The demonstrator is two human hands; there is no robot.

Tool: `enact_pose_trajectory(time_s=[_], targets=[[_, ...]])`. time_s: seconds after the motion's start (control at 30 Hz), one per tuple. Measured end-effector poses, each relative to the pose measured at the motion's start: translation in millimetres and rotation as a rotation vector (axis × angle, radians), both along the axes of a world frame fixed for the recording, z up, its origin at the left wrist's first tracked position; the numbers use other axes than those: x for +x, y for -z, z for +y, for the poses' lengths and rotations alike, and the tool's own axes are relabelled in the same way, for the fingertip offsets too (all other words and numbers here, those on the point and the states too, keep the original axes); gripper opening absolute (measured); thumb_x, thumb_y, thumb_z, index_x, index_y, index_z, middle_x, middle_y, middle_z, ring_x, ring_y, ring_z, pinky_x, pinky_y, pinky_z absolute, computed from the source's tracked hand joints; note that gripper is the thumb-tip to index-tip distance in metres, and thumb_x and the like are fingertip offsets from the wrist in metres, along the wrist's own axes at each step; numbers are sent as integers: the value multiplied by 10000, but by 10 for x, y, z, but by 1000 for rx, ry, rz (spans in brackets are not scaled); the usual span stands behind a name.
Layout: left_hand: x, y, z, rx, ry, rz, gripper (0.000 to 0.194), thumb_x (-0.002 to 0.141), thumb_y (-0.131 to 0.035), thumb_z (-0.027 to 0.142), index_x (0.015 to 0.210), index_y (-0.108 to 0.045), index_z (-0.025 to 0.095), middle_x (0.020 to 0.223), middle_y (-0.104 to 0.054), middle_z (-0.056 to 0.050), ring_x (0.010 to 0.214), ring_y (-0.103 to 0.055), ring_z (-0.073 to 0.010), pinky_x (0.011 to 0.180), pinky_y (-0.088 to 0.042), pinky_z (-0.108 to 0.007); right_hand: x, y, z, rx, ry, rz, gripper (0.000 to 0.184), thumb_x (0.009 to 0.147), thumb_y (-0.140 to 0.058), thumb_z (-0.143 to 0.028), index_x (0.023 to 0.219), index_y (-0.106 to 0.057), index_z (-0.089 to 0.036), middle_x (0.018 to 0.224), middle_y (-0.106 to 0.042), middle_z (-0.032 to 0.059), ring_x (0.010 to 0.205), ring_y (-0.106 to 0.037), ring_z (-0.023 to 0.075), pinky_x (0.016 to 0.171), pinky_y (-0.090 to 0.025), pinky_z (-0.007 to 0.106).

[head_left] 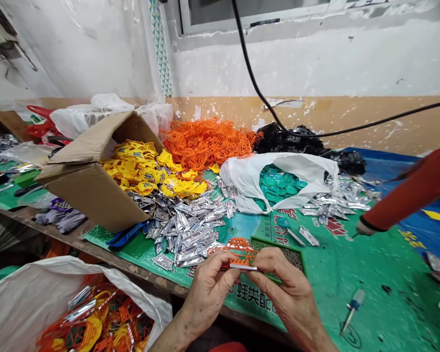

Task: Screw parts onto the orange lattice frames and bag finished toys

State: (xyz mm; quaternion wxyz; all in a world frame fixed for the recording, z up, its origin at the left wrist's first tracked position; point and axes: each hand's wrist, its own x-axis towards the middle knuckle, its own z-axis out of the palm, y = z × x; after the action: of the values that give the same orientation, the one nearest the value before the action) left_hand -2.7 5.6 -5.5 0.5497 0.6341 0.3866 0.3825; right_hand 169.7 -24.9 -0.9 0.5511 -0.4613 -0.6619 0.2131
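My left hand (pixel 210 283) and my right hand (pixel 288 286) meet near the table's front edge, fingers pinched. Between them they grip an orange plastic lattice piece (pixel 240 249), with a flat silver piece (pixel 243 267) at its near edge. Just behind my right hand lies a green tray (pixel 303 266) of small metal parts, partly hidden by the fingers. A heap of silver plates (pixel 190 230) spreads beyond my left hand. Farther right, a red power screwdriver (pixel 407 195) with a thin tip points down toward the table.
A cardboard box (pixel 95 190) spills yellow parts (pixel 143 168). Behind are orange lattice pieces (pixel 209 142) and a white bag (pixel 242 181) of teal parts. A sack (pixel 132 288) of mixed pieces stands lower left. A small screwdriver (pixel 353 310) lies right; a black cable (pixel 253 73) hangs above.
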Motion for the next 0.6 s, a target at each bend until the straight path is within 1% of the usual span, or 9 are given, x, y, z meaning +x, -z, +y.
enact_pose_trajectory(time_s=[0.07,0.17,0.3,0.43,0.5,0.6], targets=[[-9,21,-6,7,-9,-12,226,863,-594,367,973,-704,204,964,-669,-70,852,-611,-210,733,-479,-263,26,15,-14,59,-52,3,69,837,-658,-200,862,-680,-261,766,-658,16,801,-601,175,732,-501,316],[-25,37,-4,27,-17,-13,182,842,-631,343,945,-713,217,932,-669,-55,882,-604,-211,764,-462,-255,59,23,-34,115,-101,-27,121,837,-654,-164,897,-671,-268,741,-635,9,780,-588,168,715,-503,320],[-43,26,-8,137,17,30,131,854,-624,283,918,-718,220,859,-676,-42,828,-604,-192,752,-445,-252,59,4,-73,185,-43,-116,193,835,-638,-114,961,-641,-261,800,-615,25,786,-583,165,693,-512,323],[-68,8,-20,316,65,14,120,867,-578,207,920,-687,209,812,-652,-25,762,-597,-165,704,-444,-250,43,-33,-121,342,6,-224,213,836,-621,-81,1005,-621,-211,825,-610,42,776,-587,148,665,-529,294],[-79,2,-28,401,93,12,149,857,-567,156,952,-666,215,836,-657,-19,785,-604,-158,726,-450,-249,45,-43,-147,389,26,-261,218,831,-615,-59,1009,-618,-185,828,-616,45,771,-587,141,666,-533,282],[-84,1,-39,475,117,13,234,842,-552,90,1004,-643,233,876,-666,-8,820,-616,-143,754,-458,-238,55,-42,-179,404,46,-285,224,826,-611,-41,1013,-626,-162,848,-623,53,803,-589,142,696,-534,281]])
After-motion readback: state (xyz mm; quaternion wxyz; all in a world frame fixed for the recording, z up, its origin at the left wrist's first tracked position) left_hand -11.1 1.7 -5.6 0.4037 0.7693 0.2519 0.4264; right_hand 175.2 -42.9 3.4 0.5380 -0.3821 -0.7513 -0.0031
